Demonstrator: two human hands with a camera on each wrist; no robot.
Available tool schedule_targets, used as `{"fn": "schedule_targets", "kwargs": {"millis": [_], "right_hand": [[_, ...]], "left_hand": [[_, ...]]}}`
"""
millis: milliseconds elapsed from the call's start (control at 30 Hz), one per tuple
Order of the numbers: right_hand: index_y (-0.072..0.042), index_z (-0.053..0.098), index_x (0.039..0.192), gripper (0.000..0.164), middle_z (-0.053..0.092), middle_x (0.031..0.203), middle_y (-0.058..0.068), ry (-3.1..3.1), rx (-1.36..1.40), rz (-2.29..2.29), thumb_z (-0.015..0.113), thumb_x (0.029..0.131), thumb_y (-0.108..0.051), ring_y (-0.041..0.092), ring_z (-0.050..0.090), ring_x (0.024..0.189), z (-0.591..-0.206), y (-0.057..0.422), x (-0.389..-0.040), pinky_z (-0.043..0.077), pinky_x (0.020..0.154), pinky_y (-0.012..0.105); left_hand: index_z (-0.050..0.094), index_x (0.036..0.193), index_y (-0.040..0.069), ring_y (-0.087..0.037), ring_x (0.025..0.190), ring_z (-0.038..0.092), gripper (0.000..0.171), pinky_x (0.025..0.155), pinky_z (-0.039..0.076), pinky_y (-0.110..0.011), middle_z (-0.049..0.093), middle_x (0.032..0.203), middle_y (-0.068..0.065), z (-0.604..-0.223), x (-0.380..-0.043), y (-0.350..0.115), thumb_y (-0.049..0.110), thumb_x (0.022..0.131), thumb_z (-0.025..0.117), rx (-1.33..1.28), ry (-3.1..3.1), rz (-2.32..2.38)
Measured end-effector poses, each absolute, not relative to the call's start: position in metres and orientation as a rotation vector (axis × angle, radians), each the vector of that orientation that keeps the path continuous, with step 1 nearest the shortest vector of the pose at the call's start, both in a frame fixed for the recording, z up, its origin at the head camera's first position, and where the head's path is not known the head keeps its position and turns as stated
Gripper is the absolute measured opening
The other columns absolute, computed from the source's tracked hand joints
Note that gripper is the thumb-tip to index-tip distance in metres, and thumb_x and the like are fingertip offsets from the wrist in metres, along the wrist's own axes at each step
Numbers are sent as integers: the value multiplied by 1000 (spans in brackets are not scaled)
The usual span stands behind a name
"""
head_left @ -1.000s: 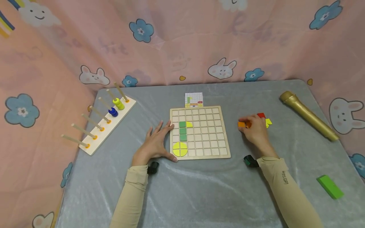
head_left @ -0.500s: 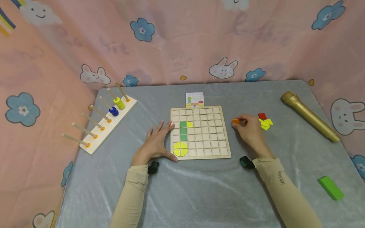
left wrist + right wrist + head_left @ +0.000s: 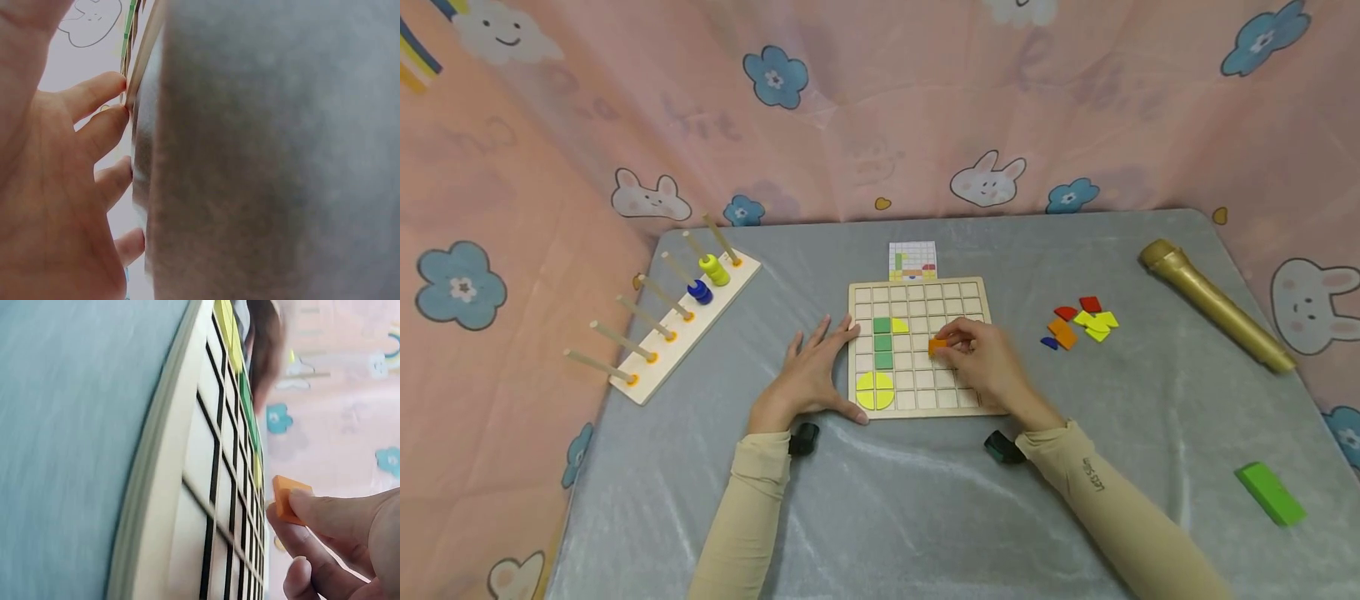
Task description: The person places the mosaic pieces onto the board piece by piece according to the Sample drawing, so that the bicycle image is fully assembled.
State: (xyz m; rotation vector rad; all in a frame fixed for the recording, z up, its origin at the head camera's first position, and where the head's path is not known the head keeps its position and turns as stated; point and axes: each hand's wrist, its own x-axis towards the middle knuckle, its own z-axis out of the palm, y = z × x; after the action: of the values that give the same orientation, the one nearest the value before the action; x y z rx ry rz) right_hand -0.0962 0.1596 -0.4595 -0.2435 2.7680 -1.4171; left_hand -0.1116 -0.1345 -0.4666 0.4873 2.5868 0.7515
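Observation:
A wooden grid board (image 3: 922, 401) lies mid-table. Green square tiles (image 3: 883, 342) form a column on it, a yellow quarter-circle tile (image 3: 899, 326) sits beside the top one, and a yellow circle of tiles (image 3: 875, 391) fills its lower left corner. My left hand (image 3: 805, 379) spreads along the board's left edge, thumb at the near corner and fingertips at the side. Over the board's right half, my right hand (image 3: 992, 367) pinches an orange square tile (image 3: 289, 499) between thumb and fingers; the right wrist view shows the tile raised above the grid.
A small pattern card (image 3: 913, 260) lies behind the board. Right of it are loose yellow tiles (image 3: 1097, 325), red tiles (image 3: 1090, 304), orange tiles (image 3: 1062, 333) and a blue piece (image 3: 1049, 342). A peg stand (image 3: 662, 342) stands left; a gold microphone (image 3: 1213, 304) and green block (image 3: 1271, 493) lie right.
My right hand has moved left from the loose tiles to over the board, carrying the orange tile. Red, orange and blue pieces it had covered now show. My left hand stays in place.

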Motion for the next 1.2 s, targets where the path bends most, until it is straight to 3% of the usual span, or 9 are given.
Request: {"fn": "schedule_targets", "kwargs": {"millis": [667, 1067, 1200], "right_hand": [[-7, 80, 96, 9, 79, 85, 5, 2642, -285, -1400, 86, 89, -9, 11, 61, 69, -467, 123, -86, 46, 62, 23], [-12, 84, 92, 8, 81, 87, 2, 2721, -309, -1310, 89, 85, -11, 15, 50, 76, -466, 117, -81, 40, 67, 27], [-13, 85, 90, 9, 79, 91, 1, 2785, -353, -1262, 91, 83, -13, 19, 53, 83, -467, 118, -81, 41, 72, 30]], "left_hand": [[27, 171, 22, -26, 168, 0, 143, 133, -5, -63, 9, 180, 6, -464, -112, -134, 50, 55, 105, 489, 2589, 731], [27, 171, 21, -26, 168, 0, 143, 133, -5, -63, 9, 180, 6, -465, -112, -134, 50, 54, 106, 488, 2592, 736], [28, 170, 21, -26, 168, 0, 143, 133, -5, -63, 9, 180, 6, -465, -112, -134, 50, 54, 106, 485, 2592, 736]]}}
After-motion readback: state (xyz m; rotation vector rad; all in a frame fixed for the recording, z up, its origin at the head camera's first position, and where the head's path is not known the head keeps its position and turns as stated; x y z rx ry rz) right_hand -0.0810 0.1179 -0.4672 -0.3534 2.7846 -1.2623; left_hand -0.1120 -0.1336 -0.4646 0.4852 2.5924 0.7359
